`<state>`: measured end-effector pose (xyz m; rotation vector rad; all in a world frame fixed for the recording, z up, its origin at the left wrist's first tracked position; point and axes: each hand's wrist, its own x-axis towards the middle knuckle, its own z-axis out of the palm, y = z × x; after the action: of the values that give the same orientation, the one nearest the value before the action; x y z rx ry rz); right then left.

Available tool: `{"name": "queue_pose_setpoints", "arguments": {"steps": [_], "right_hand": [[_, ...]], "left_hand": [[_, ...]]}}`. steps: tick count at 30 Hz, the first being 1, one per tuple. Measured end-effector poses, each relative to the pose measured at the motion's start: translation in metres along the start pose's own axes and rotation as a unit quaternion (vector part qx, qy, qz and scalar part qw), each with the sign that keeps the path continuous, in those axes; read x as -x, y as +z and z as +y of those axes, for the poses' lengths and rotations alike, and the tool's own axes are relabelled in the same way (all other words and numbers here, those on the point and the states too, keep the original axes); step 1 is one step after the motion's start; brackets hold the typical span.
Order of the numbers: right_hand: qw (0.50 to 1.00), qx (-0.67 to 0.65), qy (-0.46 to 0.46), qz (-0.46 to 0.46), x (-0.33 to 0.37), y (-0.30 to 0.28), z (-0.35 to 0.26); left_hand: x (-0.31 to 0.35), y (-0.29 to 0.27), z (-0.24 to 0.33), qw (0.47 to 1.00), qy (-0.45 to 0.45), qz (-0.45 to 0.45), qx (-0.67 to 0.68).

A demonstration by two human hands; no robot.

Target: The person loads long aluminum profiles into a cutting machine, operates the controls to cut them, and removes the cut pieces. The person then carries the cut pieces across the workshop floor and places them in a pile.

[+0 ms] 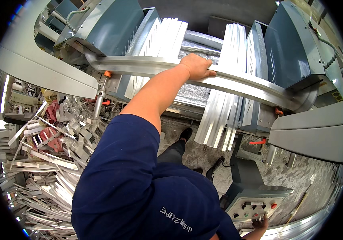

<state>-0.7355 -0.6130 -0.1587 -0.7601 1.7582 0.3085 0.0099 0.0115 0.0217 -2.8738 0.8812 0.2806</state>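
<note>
A long silver aluminium profile (241,85) lies crosswise between two grey-blue machine heads. My left hand (197,67) is closed over the profile near its middle. The thumb shows on top and the other fingers are mostly hidden behind it. Low at the right, my right hand (258,229) is at the lower edge of a control panel (255,206) with black knobs and coloured buttons. Its fingers are apart, one reaching up to the row of buttons, and nothing shows in the palm. Whether that finger presses a button I cannot tell.
Bundles of aluminium profiles (218,120) rest across the machine bed. The left machine head (107,30) and right machine head (293,44) flank it. An orange-capped clamp cylinder (100,96) stands at left. Offcuts (55,172) heap on the floor there.
</note>
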Motion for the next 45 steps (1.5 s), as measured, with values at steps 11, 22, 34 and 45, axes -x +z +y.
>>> {"name": "queue_pose_setpoints", "arguments": {"steps": [11,22,34,45], "right_hand": [[1.0,0.013,-0.017,-0.006,0.001,-0.006,0.005],[0.995,0.011,-0.076,0.068,0.023,0.025,0.014],[0.942,0.196,-0.273,-0.006,0.136,0.147,0.111],[0.633,0.675,-0.369,0.088,0.17,0.178,0.107]], "left_hand": [[-0.002,0.0,0.001,1.0,-0.004,-0.008,-0.003],[-0.006,0.016,-0.005,0.999,0.007,0.042,0.024],[0.003,0.011,-0.004,0.999,0.009,0.045,0.026],[0.003,0.007,0.001,0.997,0.015,0.071,0.035]]}}
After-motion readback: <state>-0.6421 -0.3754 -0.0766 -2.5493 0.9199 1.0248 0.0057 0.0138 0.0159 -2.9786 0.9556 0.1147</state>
